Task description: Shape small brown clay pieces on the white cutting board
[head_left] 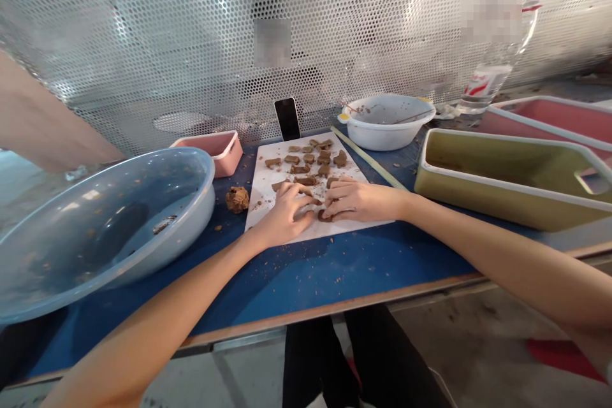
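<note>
Several small brown clay-like pieces [308, 158] lie in loose rows on a white board [262, 172]. My left hand [288, 213] rests low over the board's near part, with its fingers curved and apart and nothing plainly held. Close on its right, my right hand [356, 199] has its fingers bent down onto a brown clay piece [325, 216], which they partly hide. Between the fingertips of both hands the board shows crumbs. At the board's left edge sits a rough brown lump [237, 199].
A large blue basin [191, 204] stands at left, a pink box [228, 156] behind it. A phone [287, 120] leans on the perforated metal panel [205, 44]. Rightward are a pale stick [370, 159], a white basin [389, 135], a green bin [497, 194], a pink bin [564, 116] and a bottle [485, 86].
</note>
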Motion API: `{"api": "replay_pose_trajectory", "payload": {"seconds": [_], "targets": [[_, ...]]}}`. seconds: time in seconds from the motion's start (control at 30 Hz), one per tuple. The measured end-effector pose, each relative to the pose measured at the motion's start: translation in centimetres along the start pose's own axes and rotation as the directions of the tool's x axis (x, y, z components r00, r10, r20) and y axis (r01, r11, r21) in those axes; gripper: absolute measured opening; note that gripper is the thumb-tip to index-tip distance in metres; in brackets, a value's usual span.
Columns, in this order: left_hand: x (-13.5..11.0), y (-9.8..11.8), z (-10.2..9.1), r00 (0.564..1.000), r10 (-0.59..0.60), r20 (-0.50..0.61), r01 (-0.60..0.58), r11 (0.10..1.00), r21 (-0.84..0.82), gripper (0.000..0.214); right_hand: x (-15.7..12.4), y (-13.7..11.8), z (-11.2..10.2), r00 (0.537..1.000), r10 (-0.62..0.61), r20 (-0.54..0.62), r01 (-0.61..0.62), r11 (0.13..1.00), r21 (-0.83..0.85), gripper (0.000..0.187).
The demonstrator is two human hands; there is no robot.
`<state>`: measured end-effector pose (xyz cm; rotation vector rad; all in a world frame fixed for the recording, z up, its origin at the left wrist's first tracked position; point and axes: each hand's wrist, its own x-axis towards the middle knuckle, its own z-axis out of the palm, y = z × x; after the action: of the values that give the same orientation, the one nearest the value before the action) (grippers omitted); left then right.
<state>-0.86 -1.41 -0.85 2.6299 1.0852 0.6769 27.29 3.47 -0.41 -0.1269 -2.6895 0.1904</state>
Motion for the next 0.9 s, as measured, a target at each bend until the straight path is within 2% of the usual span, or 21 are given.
{"api": "replay_pose_trajectory", "payload": {"seconds": [0.1,0.33,0.6,0.9], "targets": [[0.0,0.1,0.0,1.0,0.003,-0.003,-0.003,1.0,0.007,0.018,0.0,-0.4,-0.4,1.0,0.024,0.013,-0.024,1.0,-0.009,0.029],[0.1,0.2,0.0,1.0,-0.008,-0.003,0.008,1.0,0.012,0.019,0.2,-1.4,-0.2,0.993,0.118,-0.006,-0.117,0.976,-0.181,0.029],[0.0,0.0,0.3,1.0,0.014,-0.015,-0.014,1.0,0.014,0.018,0.4,-2.0,0.4,0.992,0.102,-0.069,-0.116,0.965,-0.235,0.028],[-0.1,-0.2,0.2,0.999,0.03,-0.014,-0.03,1.0,0.004,0.021,0.8,-2.6,0.0,0.993,0.116,-0.027,-0.119,0.965,-0.232,0.028]]}}
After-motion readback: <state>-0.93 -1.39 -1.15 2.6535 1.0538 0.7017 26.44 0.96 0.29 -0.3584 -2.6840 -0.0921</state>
